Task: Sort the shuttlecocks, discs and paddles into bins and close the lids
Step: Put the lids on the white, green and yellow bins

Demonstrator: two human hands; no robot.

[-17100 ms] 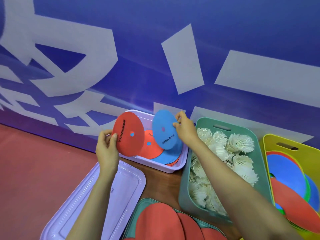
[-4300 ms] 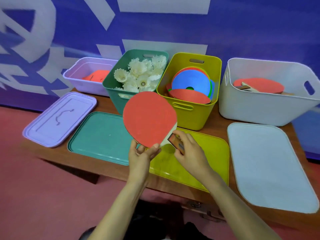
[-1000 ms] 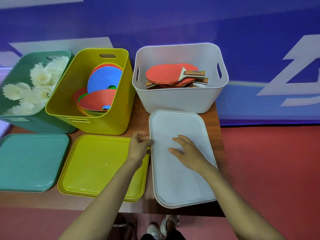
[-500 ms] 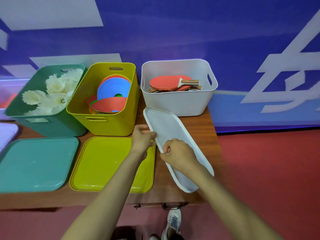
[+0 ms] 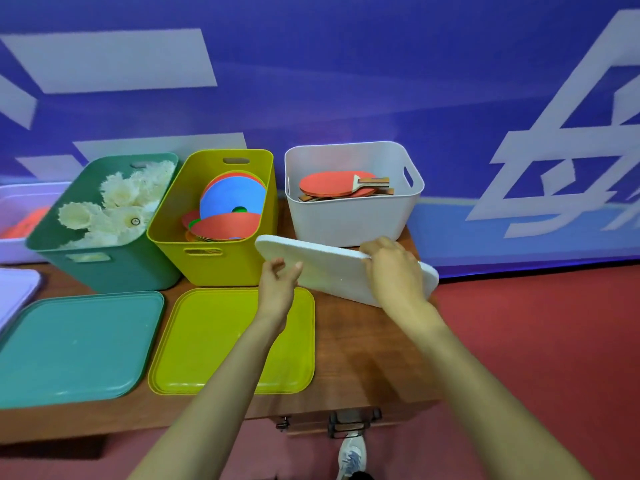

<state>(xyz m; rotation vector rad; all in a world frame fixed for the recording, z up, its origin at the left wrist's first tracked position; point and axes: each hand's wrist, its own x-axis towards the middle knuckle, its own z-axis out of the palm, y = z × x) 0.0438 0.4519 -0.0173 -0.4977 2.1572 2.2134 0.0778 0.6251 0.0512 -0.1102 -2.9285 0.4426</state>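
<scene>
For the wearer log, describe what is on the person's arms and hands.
The left arm and right arm are bare as far as the frame shows: no sleeves. The left hand and right hand wear no gloves, and no watch, band or ring is visible.

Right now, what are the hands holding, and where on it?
The white lid, tilted. The right hand grips its upper long edge; the left hand is at its lower left edge, grip unclear.

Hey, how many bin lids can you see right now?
4: lavender lid, cut off at the left edge; teal lid and yellow lid flat on the table; white lid held tilted by left hand and right hand.
</scene>
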